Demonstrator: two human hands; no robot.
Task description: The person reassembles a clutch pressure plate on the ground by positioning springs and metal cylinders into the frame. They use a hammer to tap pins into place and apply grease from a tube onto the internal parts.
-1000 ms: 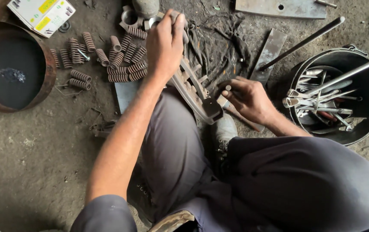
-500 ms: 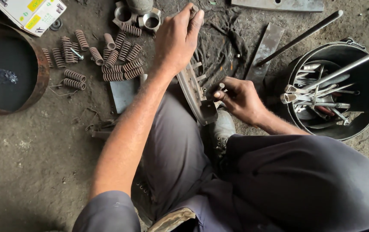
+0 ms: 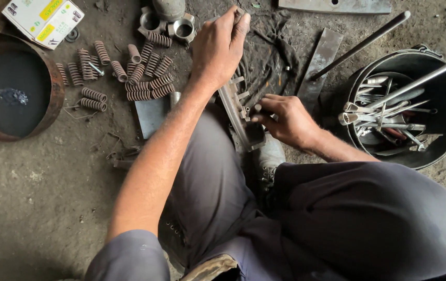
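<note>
My left hand grips the far rim of a grey metal plate that stands on edge on the dirty floor between my knees. My right hand rests against the near part of that plate, fingertips pinched on a small piece at its face; what the piece is I cannot tell. Several rusty coil springs lie scattered on the ground just left of my left hand. Two grey metal collars sit beyond the springs.
A round rusty pan of dark liquid stands at the left. A black bucket of wrenches and long rods is at the right. A flat metal bar, a small card box and my shoe also lie here.
My left hand has shifted right along the plate's top edge. My right hand has closed in on the plate's face. The view has tilted slightly upward.
</note>
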